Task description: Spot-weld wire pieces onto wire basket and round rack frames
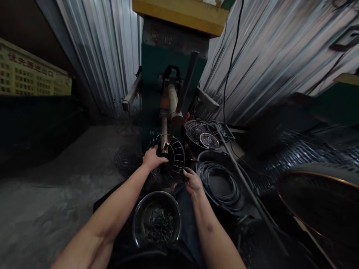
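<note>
A round wire guard [174, 156] with radial spokes stands on edge under the electrode arm [170, 112] of a green welding machine [168, 63]. My left hand [153, 157] grips the guard's upper left rim, close to the electrode tip. My right hand [192, 181] pinches the guard's lower right rim. A steel bowl [140, 220] with several small dark metal pieces rests on my lap, right below both hands.
A black basin [202, 160] with coiled wire rings sits right of my hands. Behind it lies a pile of finished wire guards [206, 134]. Corrugated metal walls stand on both sides. A large dark pan [316, 194] is at the right, concrete floor at the left.
</note>
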### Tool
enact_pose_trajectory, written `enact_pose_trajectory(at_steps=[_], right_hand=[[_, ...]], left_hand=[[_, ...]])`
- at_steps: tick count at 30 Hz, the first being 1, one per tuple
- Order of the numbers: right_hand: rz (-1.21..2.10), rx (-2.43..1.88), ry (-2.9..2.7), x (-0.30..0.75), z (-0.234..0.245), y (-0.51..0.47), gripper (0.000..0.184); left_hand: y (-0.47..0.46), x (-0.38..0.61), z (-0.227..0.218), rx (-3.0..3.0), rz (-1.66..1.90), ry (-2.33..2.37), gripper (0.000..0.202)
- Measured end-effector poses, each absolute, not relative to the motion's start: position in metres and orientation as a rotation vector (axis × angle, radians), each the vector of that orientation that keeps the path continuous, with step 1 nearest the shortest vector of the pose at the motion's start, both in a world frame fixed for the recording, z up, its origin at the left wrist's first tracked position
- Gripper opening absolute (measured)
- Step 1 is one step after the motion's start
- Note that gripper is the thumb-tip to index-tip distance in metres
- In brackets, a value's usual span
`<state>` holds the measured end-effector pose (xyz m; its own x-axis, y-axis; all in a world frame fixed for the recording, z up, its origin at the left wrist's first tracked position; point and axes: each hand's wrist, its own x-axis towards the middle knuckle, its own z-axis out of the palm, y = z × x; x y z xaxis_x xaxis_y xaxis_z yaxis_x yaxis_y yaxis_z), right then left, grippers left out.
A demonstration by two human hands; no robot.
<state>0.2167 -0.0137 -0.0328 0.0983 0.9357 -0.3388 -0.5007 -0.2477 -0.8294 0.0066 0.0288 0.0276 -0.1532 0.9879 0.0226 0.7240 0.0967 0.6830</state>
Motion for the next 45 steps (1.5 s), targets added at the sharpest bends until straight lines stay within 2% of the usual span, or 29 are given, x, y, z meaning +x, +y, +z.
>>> enact_pose_trajectory(at_steps=[6, 14, 18, 26, 36, 42, 45], right_hand=[[1.478, -1.147, -0.590, 0.225, -0.040, -0.016, 0.035], [1.354, -1.111, -0.563, 0.247, -0.022, -0.005, 0.036], [1.432, -1.113, -0.727, 0.246, -0.001, 0.002, 0.041], [1.488, -1.177, -1.109, 0.237, 0.030, 0.013, 0.039], [1.283, -1.323, -1.394, 0.225, 0.040, 0.014, 0.027], [1.189, -1.303, -1.420, 0.223, 0.040, 0.017, 0.026], [0.941, -1.360, -1.442, 0.214, 0.047, 0.011, 0.023]], left_hand=[[0.031, 0.020, 0.021, 1.620, 0.834, 1.954, 0.080], [0.011, 0.009, 0.029, 1.617, 1.179, 1.770, 0.078], [0.002, 0.004, 0.003, 1.639, 1.362, 1.542, 0.081], [0.002, 0.006, -0.041, 1.802, 1.591, 1.610, 0.067], [0.008, 0.010, -0.059, 1.798, 1.692, 1.649, 0.066], [0.009, 0.017, -0.061, 1.644, 1.689, 1.650, 0.070], [0.009, 0.021, -0.059, 1.559, 1.694, 1.646, 0.072]])
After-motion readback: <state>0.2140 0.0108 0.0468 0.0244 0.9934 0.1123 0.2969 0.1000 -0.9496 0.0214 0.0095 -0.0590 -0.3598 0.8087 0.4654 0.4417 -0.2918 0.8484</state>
